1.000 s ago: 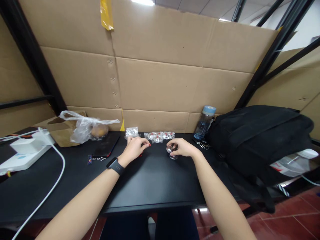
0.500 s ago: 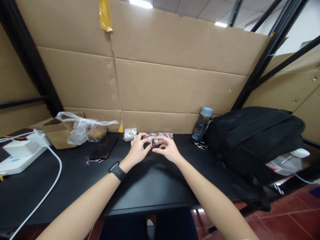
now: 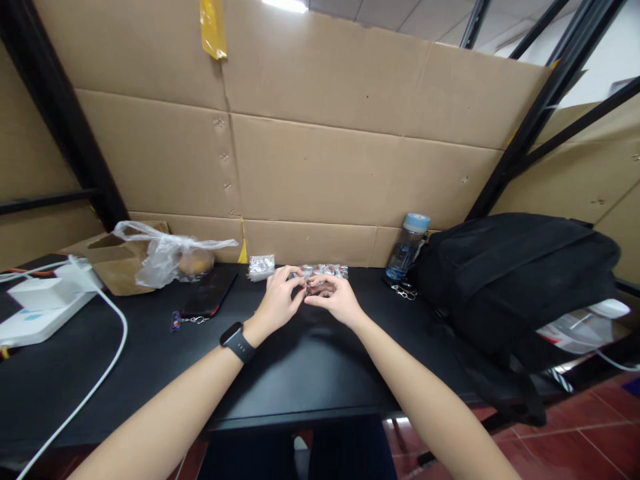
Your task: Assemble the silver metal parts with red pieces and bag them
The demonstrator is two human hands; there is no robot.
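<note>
Right in front, I'm facing a tall, creased cardboard wall [image 3: 320, 173], with yellow tape [image 3: 213, 30] hanging near its top and black metal posts [image 3: 65, 120] slanting up on both sides. Over its edge a strip light [image 3: 285, 6] is glowing on the panelled ceiling [image 3: 383, 12], a white wall [image 3: 603, 50] is showing at upper right, and below the glossy black table [image 3: 300, 383], red floor tiles [image 3: 595, 423] are gleaming!

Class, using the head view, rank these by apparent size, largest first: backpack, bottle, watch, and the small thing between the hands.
1. Backpack
2. Bottle
3. Watch
Small thing: too hidden to rank surely.
</note>
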